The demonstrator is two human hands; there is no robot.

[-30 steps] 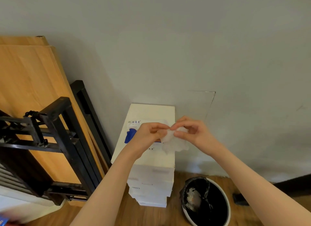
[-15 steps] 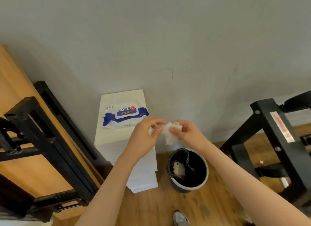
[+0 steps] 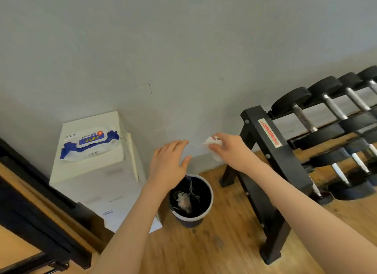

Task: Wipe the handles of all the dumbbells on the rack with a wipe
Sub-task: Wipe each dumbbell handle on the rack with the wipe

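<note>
My right hand (image 3: 228,149) grips a crumpled white wipe (image 3: 214,146) in front of the wall, just left of the black dumbbell rack (image 3: 265,143). My left hand (image 3: 169,163) hovers with straight fingers and holds nothing, above the bin. Several black dumbbells (image 3: 302,108) with metal handles lie on the rack's tiers at the right, some cut off by the frame edge. A blue and white pack of wipes (image 3: 89,144) lies on a stack of white boxes.
A small round bin (image 3: 210,200) with a black liner and used wipes stands on the wooden floor between the white boxes (image 3: 98,184) and the rack. A black frame and wooden board (image 3: 24,208) lean at the left. The grey wall is close ahead.
My left hand has let go of the wipe and spread flat. My right hand has carried the wipe to the right. The view swung right, bringing the rack and dumbbells in.
</note>
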